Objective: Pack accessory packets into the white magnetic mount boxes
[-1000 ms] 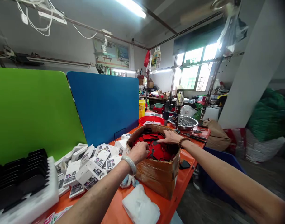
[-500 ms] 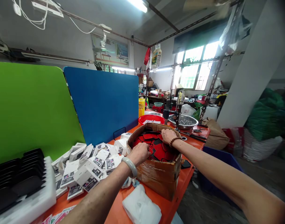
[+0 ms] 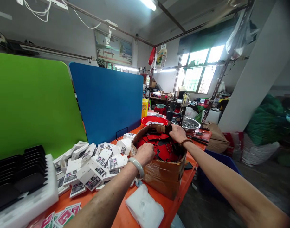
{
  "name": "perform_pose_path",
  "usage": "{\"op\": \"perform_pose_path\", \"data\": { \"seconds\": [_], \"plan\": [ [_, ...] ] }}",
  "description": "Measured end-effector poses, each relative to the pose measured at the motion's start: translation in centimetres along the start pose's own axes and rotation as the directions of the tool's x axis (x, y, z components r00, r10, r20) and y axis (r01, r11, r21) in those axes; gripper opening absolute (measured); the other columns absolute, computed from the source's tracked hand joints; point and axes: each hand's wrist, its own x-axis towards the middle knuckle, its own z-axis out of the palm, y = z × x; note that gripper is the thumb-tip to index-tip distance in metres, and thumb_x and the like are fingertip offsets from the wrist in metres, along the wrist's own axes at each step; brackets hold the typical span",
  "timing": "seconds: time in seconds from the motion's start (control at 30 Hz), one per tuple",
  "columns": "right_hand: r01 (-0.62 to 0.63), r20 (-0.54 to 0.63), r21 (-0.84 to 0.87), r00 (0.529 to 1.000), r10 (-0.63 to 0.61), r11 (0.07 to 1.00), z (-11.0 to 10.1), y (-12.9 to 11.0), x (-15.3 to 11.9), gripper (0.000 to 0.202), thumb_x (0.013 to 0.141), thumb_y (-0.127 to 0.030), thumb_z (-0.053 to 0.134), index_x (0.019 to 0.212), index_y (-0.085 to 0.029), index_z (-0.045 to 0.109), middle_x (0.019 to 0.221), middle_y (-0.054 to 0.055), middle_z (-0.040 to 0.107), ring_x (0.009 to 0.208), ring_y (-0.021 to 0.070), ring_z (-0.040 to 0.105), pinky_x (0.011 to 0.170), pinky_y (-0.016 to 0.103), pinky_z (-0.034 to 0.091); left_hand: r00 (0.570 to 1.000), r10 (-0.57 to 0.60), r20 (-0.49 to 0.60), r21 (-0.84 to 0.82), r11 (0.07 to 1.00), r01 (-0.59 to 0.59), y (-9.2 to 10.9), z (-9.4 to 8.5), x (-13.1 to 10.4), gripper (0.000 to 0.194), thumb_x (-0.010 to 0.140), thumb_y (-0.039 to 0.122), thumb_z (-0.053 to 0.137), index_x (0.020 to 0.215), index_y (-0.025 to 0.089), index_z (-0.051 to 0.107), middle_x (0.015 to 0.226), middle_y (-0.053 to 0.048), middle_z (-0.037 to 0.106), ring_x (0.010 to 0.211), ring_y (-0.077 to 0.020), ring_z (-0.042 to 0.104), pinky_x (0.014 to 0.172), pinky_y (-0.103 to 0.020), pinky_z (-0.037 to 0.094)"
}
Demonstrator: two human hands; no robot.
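Note:
A worn cardboard box point(image 3: 162, 177) wrapped in clear tape stands on the orange table. Flat red and black pieces point(image 3: 165, 150) fill it nearly to the rim. My left hand point(image 3: 146, 154), with a pale bangle on the wrist, is curled over the box's near left side; its fingertips are hidden, so what it grips cannot be made out. Over the far right rim, my right hand point(image 3: 178, 133), wearing a beaded bracelet, is closed with a small black flat piece point(image 3: 168, 129) at its fingertips.
Many small white boxes point(image 3: 92, 172) lie heaped left of the carton. A white foam tray point(image 3: 46, 190) holds black parts. Behind are a red basin point(image 3: 154, 120), a hand press point(image 3: 180, 114) and a metal bowl of small parts point(image 3: 192, 123). Green and blue panels point(image 3: 109, 101) border the left.
My right hand has moved up and away, from inside the box to its far right rim, with a black piece showing at its fingertips. My left hand has shifted slightly.

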Motion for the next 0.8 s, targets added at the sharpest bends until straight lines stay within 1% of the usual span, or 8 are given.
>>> {"op": "perform_pose_path", "data": {
  "seconds": [0.13, 0.23, 0.33, 0.43, 0.5, 0.67, 0.8],
  "plan": [
    [-0.040, -0.054, 0.140, 0.997, 0.048, 0.989, -0.9, 1.8, 1.4, 0.021, 0.068, -0.016, 0.058, 0.087, -0.015, 0.067, 0.087, 0.009, 0.071, 0.081, 0.0214, 0.065, 0.061, 0.024, 0.044, 1.000, 0.007, -0.002, -0.011, 1.000, -0.007, 0.0, 0.0, 0.0, 0.018, 0.082, 0.020, 0.051, 0.080, 0.017, 0.068, 0.079, -0.010, 0.070, 0.083, -0.0244, 0.066, 0.064, -0.029, 0.041],
    [-0.035, -0.077, 0.252, 0.995, 0.056, 0.967, -0.8, 2.7, 1.9, 0.019, 0.065, -0.020, 0.059, 0.082, -0.016, 0.065, 0.074, 0.003, 0.068, 0.067, 0.0162, 0.061, 0.052, 0.021, 0.042, 1.000, 0.010, -0.003, -0.018, 1.000, -0.010, -0.1, 0.0, 0.1, 0.018, 0.083, 0.022, 0.051, 0.078, 0.018, 0.068, 0.077, -0.010, 0.070, 0.082, -0.0245, 0.066, 0.063, -0.028, 0.040],
    [-0.012, -0.087, 0.343, 0.995, 0.044, 0.939, -0.4, 3.0, 2.0, 0.018, 0.062, -0.020, 0.058, 0.078, -0.016, 0.064, 0.067, -0.001, 0.063, 0.061, 0.0133, 0.057, 0.049, 0.020, 0.040, 1.000, 0.008, -0.009, -0.019, 1.000, -0.008, -0.2, 0.1, 0.1, 0.017, 0.082, 0.020, 0.051, 0.079, 0.018, 0.068, 0.076, -0.009, 0.069, 0.083, -0.0237, 0.066, 0.064, -0.028, 0.040],
    [0.004, -0.079, 0.396, 0.996, 0.030, 0.918, -0.1, 3.1, 1.9, 0.015, 0.061, -0.019, 0.058, 0.075, -0.015, 0.063, 0.065, -0.002, 0.061, 0.060, 0.0124, 0.055, 0.049, 0.019, 0.040, 1.000, 0.007, -0.014, -0.020, 1.000, -0.007, -0.2, 0.1, 0.0, 0.019, 0.083, 0.020, 0.050, 0.080, 0.018, 0.068, 0.077, -0.009, 0.070, 0.084, -0.0236, 0.065, 0.066, -0.028, 0.041],
    [0.011, -0.065, 0.408, 0.998, 0.018, 0.913, -0.1, 3.3, 1.9, 0.015, 0.062, -0.018, 0.058, 0.076, -0.015, 0.063, 0.067, -0.002, 0.062, 0.062, 0.0123, 0.056, 0.050, 0.018, 0.040, 1.000, 0.008, -0.013, -0.022, 1.000, -0.009, -0.1, 0.1, 0.0, 0.019, 0.083, 0.019, 0.050, 0.079, 0.018, 0.068, 0.078, -0.009, 0.070, 0.084, -0.0238, 0.065, 0.067, -0.029, 0.042],
    [0.013, 0.035, 0.375, 0.999, -0.028, 0.927, -0.1, 3.4, 1.7, 0.018, 0.060, -0.011, 0.063, 0.077, -0.016, 0.065, 0.069, -0.002, 0.065, 0.066, 0.0128, 0.059, 0.056, 0.019, 0.043, 1.000, 0.017, -0.011, -0.024, 1.000, -0.017, -0.1, 0.0, -0.1, 0.021, 0.083, 0.018, 0.048, 0.079, 0.018, 0.068, 0.082, -0.010, 0.071, 0.087, -0.0251, 0.066, 0.071, -0.030, 0.044],
    [0.017, 0.069, 0.328, 0.997, -0.042, 0.945, 0.5, 2.8, 1.4, 0.030, 0.061, -0.009, 0.067, 0.090, -0.016, 0.068, 0.080, 0.002, 0.069, 0.073, 0.0140, 0.062, 0.064, 0.021, 0.046, 1.000, 0.013, -0.014, -0.026, 1.000, -0.013, -0.2, 0.1, -0.1, 0.020, 0.083, 0.019, 0.049, 0.082, 0.019, 0.069, 0.084, -0.010, 0.071, 0.089, -0.0251, 0.066, 0.074, -0.030, 0.045]
  ]
}}
